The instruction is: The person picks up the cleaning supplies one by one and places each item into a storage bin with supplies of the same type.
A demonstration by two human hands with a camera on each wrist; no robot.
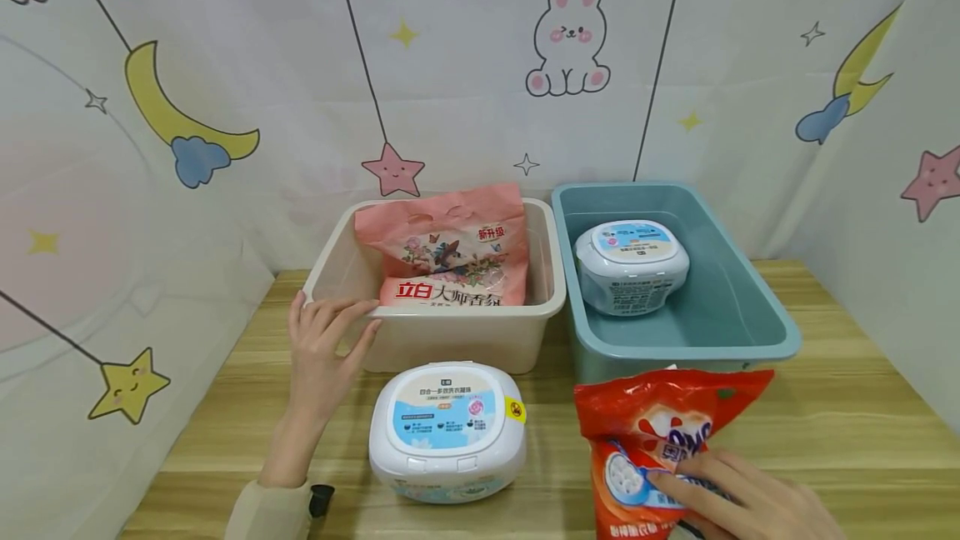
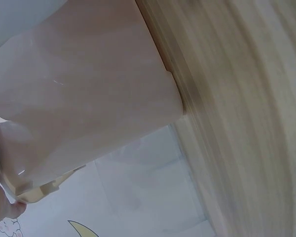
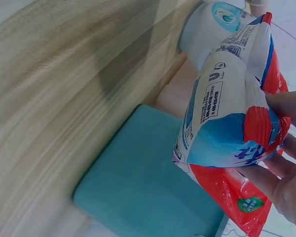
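My right hand grips a red OMO laundry detergent bag at front right, in front of the teal bin. In the right wrist view the bag's white and blue underside shows, with fingers and thumb around the bag and the table below. My left hand holds the front left corner of the cream bin, thumb outside and fingers over the rim. A pink detergent bag stands inside that bin, its lower part hidden by the front wall.
A white lidded tub with a blue label sits on the wooden table, before the cream bin. Inside the teal bin, at its left, stands a similar tub. The bins stand side by side against a cartoon-print curtain.
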